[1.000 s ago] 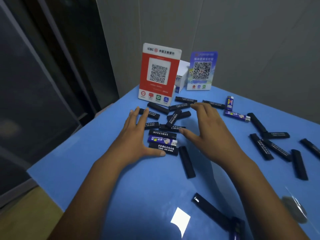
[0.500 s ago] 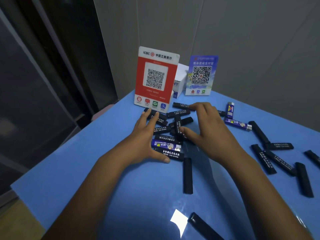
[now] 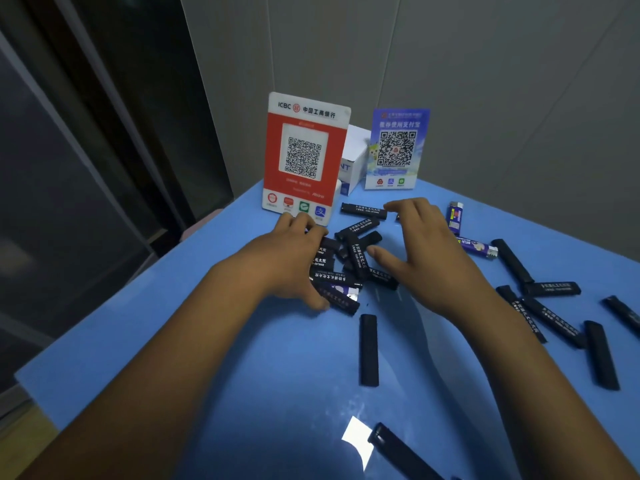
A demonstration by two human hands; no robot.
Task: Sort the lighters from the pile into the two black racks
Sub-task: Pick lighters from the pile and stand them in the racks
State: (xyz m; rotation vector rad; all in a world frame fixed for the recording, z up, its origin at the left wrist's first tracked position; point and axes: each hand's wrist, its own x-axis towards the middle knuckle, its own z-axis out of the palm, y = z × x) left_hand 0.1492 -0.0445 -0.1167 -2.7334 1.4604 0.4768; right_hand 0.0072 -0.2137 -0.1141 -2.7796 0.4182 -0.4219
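A pile of black lighters with white print (image 3: 353, 251), one purple one among them, lies on the blue table (image 3: 207, 341) in front of me. My left hand (image 3: 287, 258) cups the pile's left side, with its fingers curled over the far lighters and its thumb against the nearest one. On the pile's right side rests my right hand (image 3: 422, 251), its fingers spread and its thumb touching the middle lighters. One black lighter (image 3: 368, 349) lies alone just below the pile. No black rack is in view.
Several loose black lighters (image 3: 550, 289) are scattered at the right, with two blue ones (image 3: 479, 247) beyond my right hand. Another black lighter (image 3: 398, 452) lies near the bottom edge. A red QR sign (image 3: 304, 154), a white box (image 3: 353, 157) and a blue QR sign (image 3: 396, 148) stand at the back.
Both hands have drawn closer together and pushed the lighters into a tighter heap. My left fingers went from flat to curled over the pile. The view has shifted closer.
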